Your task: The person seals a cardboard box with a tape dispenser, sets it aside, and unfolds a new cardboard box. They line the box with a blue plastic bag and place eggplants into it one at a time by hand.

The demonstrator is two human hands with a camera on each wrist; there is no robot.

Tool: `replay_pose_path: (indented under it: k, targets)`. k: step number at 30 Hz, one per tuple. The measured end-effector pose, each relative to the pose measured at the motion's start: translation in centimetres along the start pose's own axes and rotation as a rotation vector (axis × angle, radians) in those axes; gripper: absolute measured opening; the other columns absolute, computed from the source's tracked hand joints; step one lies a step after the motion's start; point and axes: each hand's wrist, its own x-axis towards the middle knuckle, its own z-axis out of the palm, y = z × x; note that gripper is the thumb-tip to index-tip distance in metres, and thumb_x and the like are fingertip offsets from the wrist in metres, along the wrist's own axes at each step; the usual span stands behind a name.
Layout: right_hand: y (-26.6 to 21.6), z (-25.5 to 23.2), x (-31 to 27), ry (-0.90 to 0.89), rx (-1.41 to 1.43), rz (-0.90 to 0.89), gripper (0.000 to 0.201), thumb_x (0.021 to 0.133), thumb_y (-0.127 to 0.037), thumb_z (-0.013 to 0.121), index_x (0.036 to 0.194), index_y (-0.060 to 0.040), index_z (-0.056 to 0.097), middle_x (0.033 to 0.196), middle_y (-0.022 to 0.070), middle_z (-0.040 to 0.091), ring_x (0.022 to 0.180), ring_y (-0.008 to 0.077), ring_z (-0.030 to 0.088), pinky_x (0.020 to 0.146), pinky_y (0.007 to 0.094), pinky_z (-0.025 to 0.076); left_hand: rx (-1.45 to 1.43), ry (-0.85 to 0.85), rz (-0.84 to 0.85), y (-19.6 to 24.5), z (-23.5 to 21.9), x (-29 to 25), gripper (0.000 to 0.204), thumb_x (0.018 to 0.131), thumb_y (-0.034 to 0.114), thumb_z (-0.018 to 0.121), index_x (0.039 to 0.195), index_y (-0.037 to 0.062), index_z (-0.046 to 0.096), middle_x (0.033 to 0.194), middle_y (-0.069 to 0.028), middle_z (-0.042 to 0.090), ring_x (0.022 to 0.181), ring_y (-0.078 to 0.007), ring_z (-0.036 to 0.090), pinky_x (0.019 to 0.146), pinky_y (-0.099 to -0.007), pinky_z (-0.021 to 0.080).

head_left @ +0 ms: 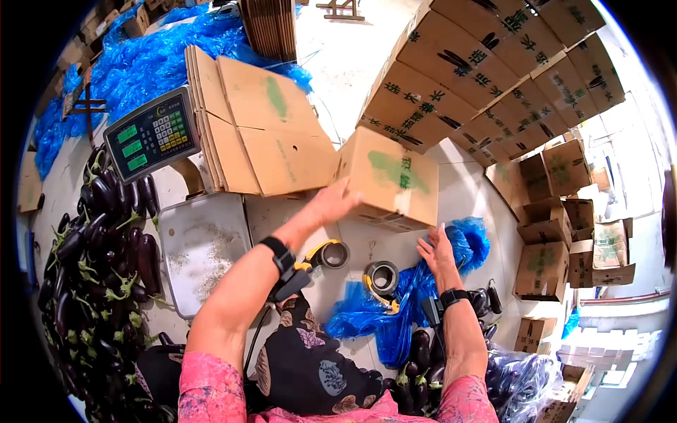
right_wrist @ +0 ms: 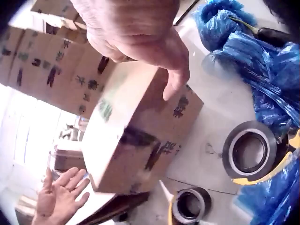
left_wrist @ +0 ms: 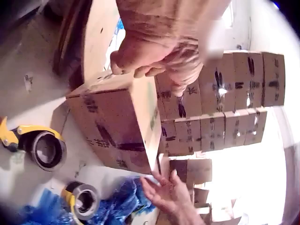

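A taped cardboard box (head_left: 395, 176) with green smears and dark printing sits between the two hands, beside the folded cartons. My left hand (head_left: 337, 202) is at its left top edge; in the right wrist view that left hand (right_wrist: 61, 197) shows its palm with fingers spread. My right hand (head_left: 438, 252) is near the box's lower right corner, fingers extended. Seen from the right wrist, the right thumb overlaps the printed side of the box (right_wrist: 159, 126). Two tape dispensers, a left one (head_left: 333, 254) and a right one (head_left: 381, 277), lie on the floor nearer the body.
Stacked printed boxes (head_left: 486, 77) rise at the back right. Flattened cartons (head_left: 264, 127) lean behind a scale display (head_left: 151, 134) and its metal platform (head_left: 204, 247). Eggplants (head_left: 106, 261) are heaped at left. Blue plastic film (head_left: 402, 317) lies by the right forearm; smaller boxes (head_left: 541, 271) stand at right.
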Motion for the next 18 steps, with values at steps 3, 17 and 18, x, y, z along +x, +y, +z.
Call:
replay_pose_path:
  k: [3,17,18]
  targets:
    - [0.6,3.1,0.5,-0.015,-0.115,-0.060,0.084,0.091,-0.059,0.063,0.149,-0.0057,0.035,0.148,0.0239,0.037,0.119,0.0400,0.056,0.096,0.0471,0.050,0.083,0.164,-0.101,-1.1,0.4,-4.4,0.074,0.085,0.037,0.070,0.139,-0.0068,0.045,0.143,-0.0265,0.050,0.135,-0.0353,0.047,0.111,-0.0415,0.038]
    - [5.0,14.8,3.0,-0.433,0.358,0.164,0.070,0.085,-0.052,0.075,0.124,-0.0033,0.045,0.120,0.0235,0.058,0.102,0.0345,0.065,0.075,0.0365,0.055,-0.990,0.949,-0.380,-3.9,-4.8,-6.6,0.037,0.089,0.027,0.077,0.107,0.0034,0.055,0.084,-0.0004,0.053,0.073,-0.0100,0.052,0.066,-0.0277,0.044]
    - [4.8,14.8,2.8,-0.419,0.356,0.177,0.069,0.084,-0.053,0.075,0.123,-0.0033,0.046,0.120,0.0228,0.058,0.103,0.0339,0.065,0.075,0.0364,0.055,-0.998,0.987,-0.384,-2.7,-4.5,-6.6,0.033,0.089,0.027,0.077,0.104,0.0054,0.058,0.086,-0.0009,0.057,0.075,-0.0100,0.054,0.070,-0.0276,0.046]
